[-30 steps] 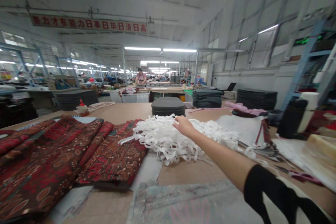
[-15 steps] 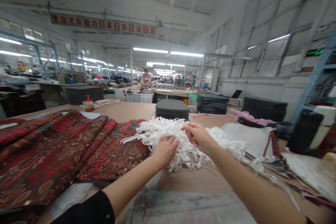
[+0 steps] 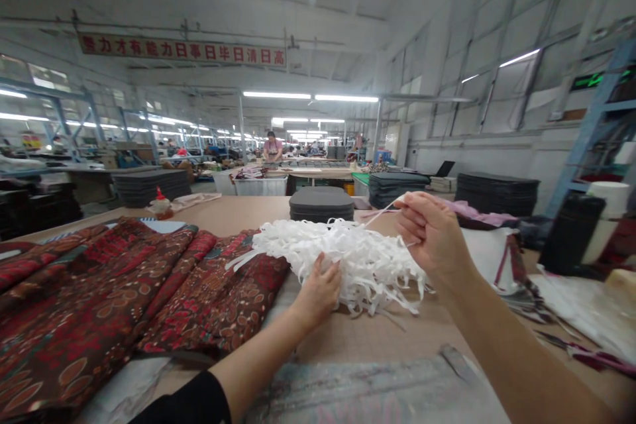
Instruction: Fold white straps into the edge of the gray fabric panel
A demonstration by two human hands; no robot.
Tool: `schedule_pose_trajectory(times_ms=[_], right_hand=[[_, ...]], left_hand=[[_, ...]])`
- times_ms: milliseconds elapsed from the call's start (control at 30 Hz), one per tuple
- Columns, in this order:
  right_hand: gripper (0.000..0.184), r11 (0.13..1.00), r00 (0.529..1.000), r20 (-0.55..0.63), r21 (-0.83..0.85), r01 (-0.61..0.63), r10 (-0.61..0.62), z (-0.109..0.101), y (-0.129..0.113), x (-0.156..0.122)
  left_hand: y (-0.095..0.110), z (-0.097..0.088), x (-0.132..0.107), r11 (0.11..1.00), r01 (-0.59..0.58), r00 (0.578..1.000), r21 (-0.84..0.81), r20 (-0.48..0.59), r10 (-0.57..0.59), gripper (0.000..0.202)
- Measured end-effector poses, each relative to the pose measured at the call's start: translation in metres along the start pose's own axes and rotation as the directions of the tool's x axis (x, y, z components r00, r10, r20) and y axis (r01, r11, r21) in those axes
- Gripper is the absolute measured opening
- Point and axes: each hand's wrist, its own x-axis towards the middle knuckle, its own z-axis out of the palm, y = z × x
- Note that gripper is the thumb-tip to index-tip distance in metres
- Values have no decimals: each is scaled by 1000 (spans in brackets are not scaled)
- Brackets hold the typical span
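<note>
A loose heap of white fabric strips (image 3: 358,265) lies in the middle of the table. My left hand (image 3: 320,285) rests on the heap's near left side, its fingers spread over the strips. To the right and higher up, my right hand (image 3: 430,225) is closed in a pinch on one white strip (image 3: 382,213), which runs taut from the heap up to the fingertips. Patterned brown and red fabric (image 3: 199,298) lies folded left of the heap.
A stack of dark grey pads (image 3: 322,204) stands just behind the heap. Scissors (image 3: 591,354) lie at the right, near a clear plastic bag (image 3: 586,308). A small red-capped bottle (image 3: 161,204) stands at the back left. A person (image 3: 273,147) works at a far table.
My right hand has moved up and to the right, away from the heap, drawing a white strip out. My left hand stays on the heap, slightly lower, with fingers more spread.
</note>
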Motion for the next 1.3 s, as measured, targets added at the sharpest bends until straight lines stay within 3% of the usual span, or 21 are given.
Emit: schedule_pose_trajectory(times_ms=[100, 133, 200, 267, 300, 367, 533, 667, 733, 867, 967, 1100, 1200, 1300], right_hand=[[17, 942, 992, 110, -336, -15, 55, -6, 2, 3], [17, 855, 991, 119, -518, 16, 53, -10, 5, 5], [12, 548, 988, 131, -823, 153, -79, -18, 16, 11], [19, 233, 948, 211, -935, 267, -239, -23, 32, 18], [24, 137, 935, 259, -945, 297, -242, -24, 40, 21], [26, 59, 943, 311, -946, 320, -122, -23, 59, 29], [15, -6, 948, 278, -959, 282, 152, -16, 114, 40], [25, -92, 939, 211, -966, 244, 272, -21, 149, 39], [26, -123, 948, 150, -974, 191, 282, -31, 150, 47], [28, -126, 966, 39, -989, 73, 254, -55, 128, 83], [28, -68, 952, 12, -997, 34, 306, -59, 123, 93], [29, 65, 920, 7, -998, -20, 391, -44, 146, 68], [29, 179, 950, -28, -980, -87, 310, -38, 148, 66], [27, 322, 982, -136, -931, -171, 129, -47, 117, 100]], left_hand=[[10, -3, -6, 1000, 25, 1000, 1, 8, -25, 29], [13, -4, -10, 1000, 31, 999, -3, 12, -31, 29], [16, -6, -17, 999, 38, 999, -18, 28, -37, 27], [17, -7, -24, 998, 55, 997, -33, 50, -53, 25], [16, -7, -27, 997, 73, 996, -39, 60, -71, 25], [15, -6, -31, 991, 124, 990, -46, 76, -120, 27], [20, 0, -36, 973, 220, 972, -70, 98, -213, 31], [21, 7, -43, 956, 278, 957, -96, 112, -267, 34], [18, 10, -47, 944, 312, 947, -108, 122, -298, 33], [16, 14, -48, 928, 344, 935, -143, 140, -325, 33], [19, 15, -44, 922, 347, 935, -172, 144, -325, 33], [20, 14, -44, 914, 358, 931, -192, 154, -332, 33], [18, 13, -47, 911, 364, 928, -195, 162, -336, 33], [14, 11, -47, 903, 383, 919, -192, 175, -353, 34]])
